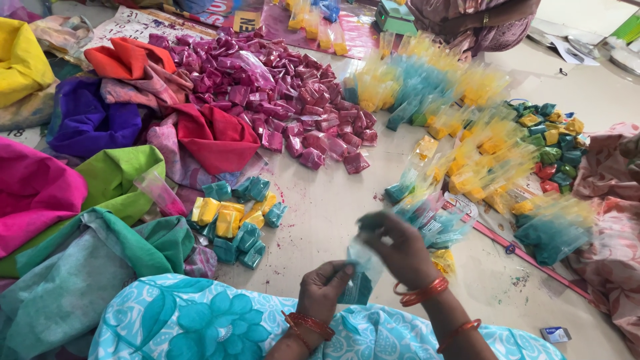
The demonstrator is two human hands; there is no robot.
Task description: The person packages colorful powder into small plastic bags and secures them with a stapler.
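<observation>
At the far left lie heaped cloths: a yellow cloth (20, 57) at the top corner, a purple cloth (87, 123) below it, a pink cloth (33, 190) lower still, and a green cloth (120, 173) just beside that, with an orange-red cloth (127, 59) and a red cloth (217, 137) nearer the middle. A broad heap of magenta packets (287, 100) spreads across the floor (320, 207) above and right of the red cloth. Below it sits a small cluster of folded teal and yellow packets (233, 223), just beside the green cloth's edge. Lower down, over the lap in a turquoise flowered garment (193, 320), the left hand (325, 290) has thumb and fingertips pinched together on the lower part of a small teal packet (360, 280) in clear plastic. The right hand (400, 250), touching the same packet from above, has its fingers closed on the upper edge (it is blurred, so the exact grip is hard to read). Both wrists wear red-orange bangles (420, 293). Further right, long yellow and teal sachets (467, 167) lie scattered, with a pile of mixed small packets (553, 143) beyond them, and a small white and blue box (555, 334) near the lower right corner.
</observation>
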